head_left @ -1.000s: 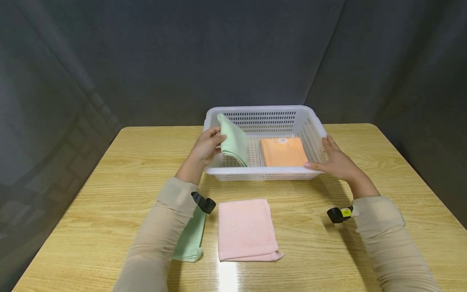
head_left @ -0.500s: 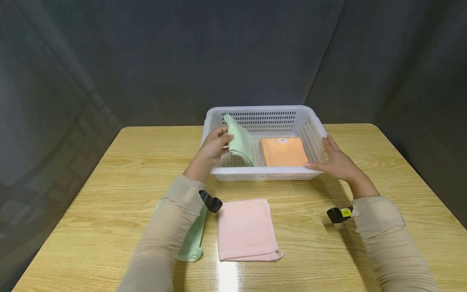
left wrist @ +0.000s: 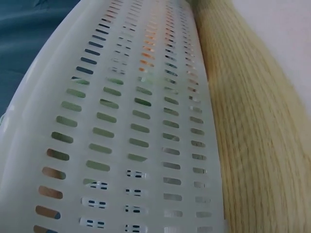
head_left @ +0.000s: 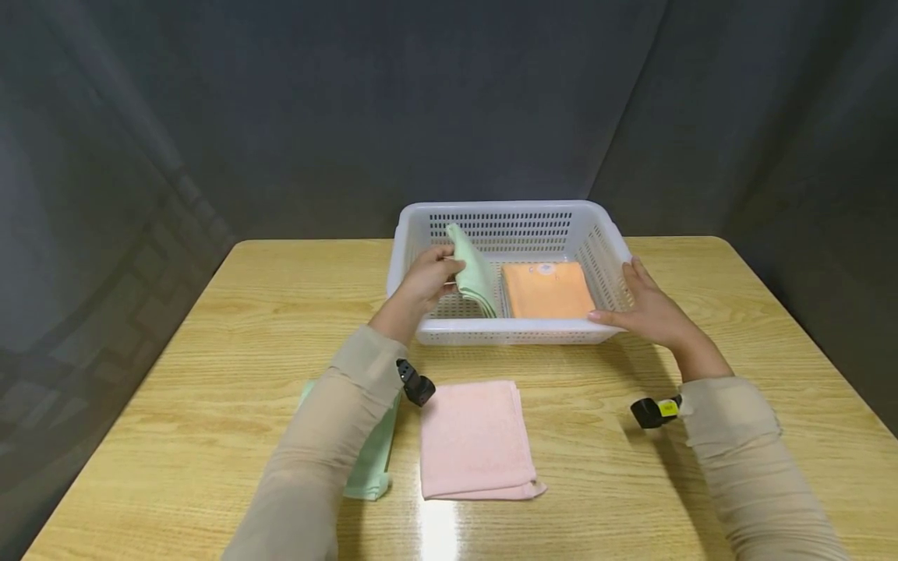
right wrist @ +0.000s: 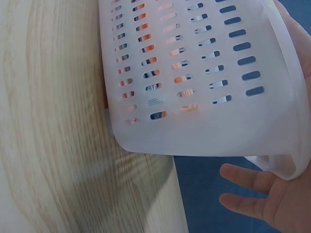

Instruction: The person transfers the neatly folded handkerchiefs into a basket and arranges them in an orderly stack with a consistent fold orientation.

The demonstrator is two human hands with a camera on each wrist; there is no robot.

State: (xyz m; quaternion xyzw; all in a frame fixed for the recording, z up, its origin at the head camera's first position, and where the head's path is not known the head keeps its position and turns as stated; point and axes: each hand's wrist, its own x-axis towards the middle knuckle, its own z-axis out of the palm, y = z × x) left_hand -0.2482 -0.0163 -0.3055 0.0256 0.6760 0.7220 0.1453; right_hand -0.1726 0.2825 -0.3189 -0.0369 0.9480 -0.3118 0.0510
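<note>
Centrally (head view), the left hand pinches a folded, pale-green cloth, slanted inside a slotted plastic basket; the right hand rests on its rim. Left wrist: oblong-slotted wall beside grained wood. Right wrist: fingers straight near the smooth rim.

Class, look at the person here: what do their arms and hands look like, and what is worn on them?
The left sleeve and right sleeve are long, beige and wrinkled. The left hand and right hand wear no gloves. A small black left wrist device shows by one cuff; the black right wrist device bears a yellow label.
</note>
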